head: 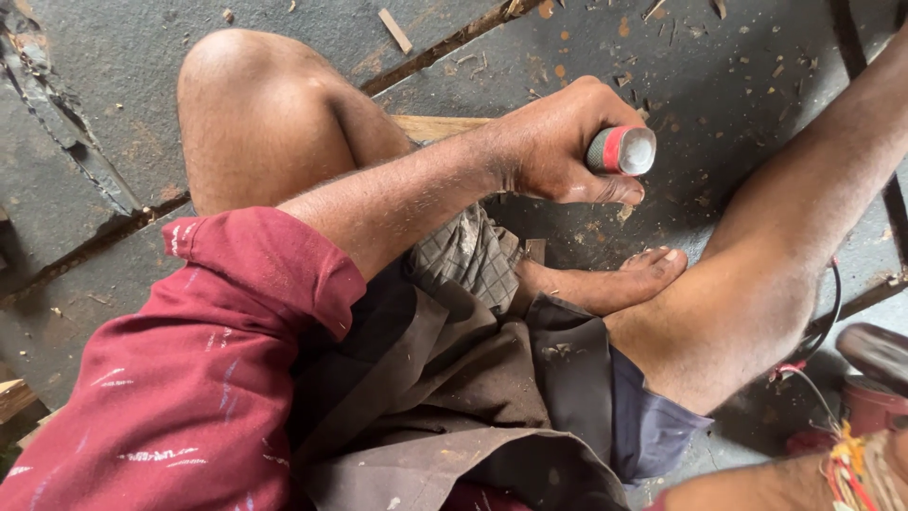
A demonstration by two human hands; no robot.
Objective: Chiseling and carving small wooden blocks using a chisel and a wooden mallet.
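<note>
Now my left hand (pixel 558 142) is clenched round a red-banded grey tool handle (pixel 621 149); working it on the wooden strip (pixel 435 126) needs a firm hold; right hand unseen.

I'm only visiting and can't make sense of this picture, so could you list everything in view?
tool handle: one, red and grey, in the left hand's fist
wooden plank: one, pale, under the raised knee
wood chips: many, brownish, scattered over the floor
floor: one, dark grey, all around
red object: one, with wires, lower right; kind unclear
left hand: one, closed on the handle, upper centre
right hand: not visible; only a wrist with coloured threads, bottom right
legs and foot: bare, folded, centre
</note>
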